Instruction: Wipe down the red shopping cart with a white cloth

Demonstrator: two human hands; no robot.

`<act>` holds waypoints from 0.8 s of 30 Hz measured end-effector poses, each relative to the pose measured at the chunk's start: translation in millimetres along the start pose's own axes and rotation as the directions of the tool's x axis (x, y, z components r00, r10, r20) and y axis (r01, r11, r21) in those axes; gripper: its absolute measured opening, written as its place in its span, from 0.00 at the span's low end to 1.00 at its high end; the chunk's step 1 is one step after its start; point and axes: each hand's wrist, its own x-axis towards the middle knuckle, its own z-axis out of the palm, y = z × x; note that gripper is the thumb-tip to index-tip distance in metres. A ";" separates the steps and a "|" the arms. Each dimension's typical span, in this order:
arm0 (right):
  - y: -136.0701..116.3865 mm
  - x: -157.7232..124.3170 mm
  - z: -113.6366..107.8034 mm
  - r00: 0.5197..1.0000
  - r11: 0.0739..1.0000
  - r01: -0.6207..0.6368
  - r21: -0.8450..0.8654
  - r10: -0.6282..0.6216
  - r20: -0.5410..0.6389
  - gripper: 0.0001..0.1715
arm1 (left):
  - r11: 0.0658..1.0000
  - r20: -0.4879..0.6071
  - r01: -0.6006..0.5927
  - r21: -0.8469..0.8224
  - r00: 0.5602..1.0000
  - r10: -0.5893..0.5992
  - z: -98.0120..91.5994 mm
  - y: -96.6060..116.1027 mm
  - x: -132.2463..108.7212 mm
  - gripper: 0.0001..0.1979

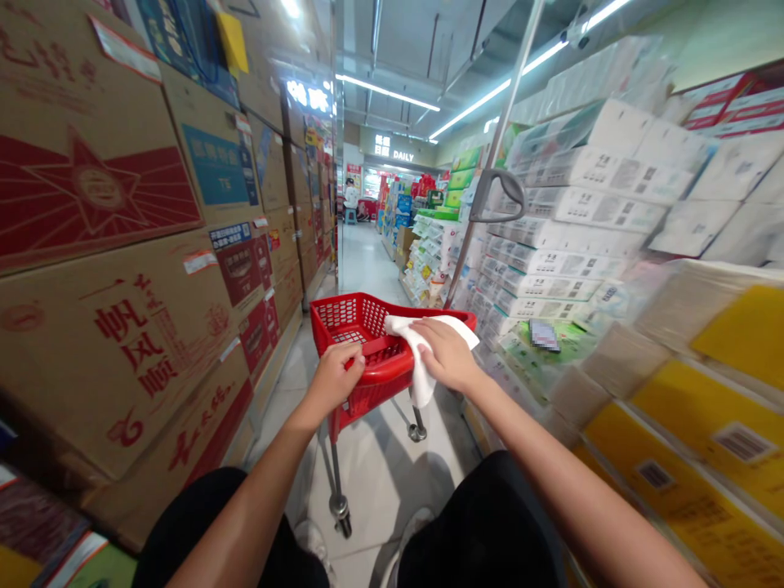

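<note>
A red plastic shopping basket (349, 314) stands on a wheeled metal frame in a shop aisle in front of me. My left hand (336, 377) is closed over the basket's near rim. My right hand (448, 353) lies on a white cloth (422, 384), pressing it onto the right side of the rim, fingers curled over it. Part of the cloth hangs down outside the basket. The basket looks empty inside. My knees in black trousers show at the bottom.
Stacked cardboard cartons (110, 327) wall the left side. Shelves of white tissue packs (581, 212) and yellow boxes (704, 425) line the right. A grey trolley handle (499, 196) on a metal pole rises behind the basket. A person (351, 196) is far down the aisle.
</note>
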 end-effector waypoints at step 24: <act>-13.4 15.6 15.4 0.999 0.998 -0.052 -0.048 0.052 -0.003 0.21 | 0.996 0.015 0.001 -0.090 1.000 0.001 7.5 -14.5 19.2 0.12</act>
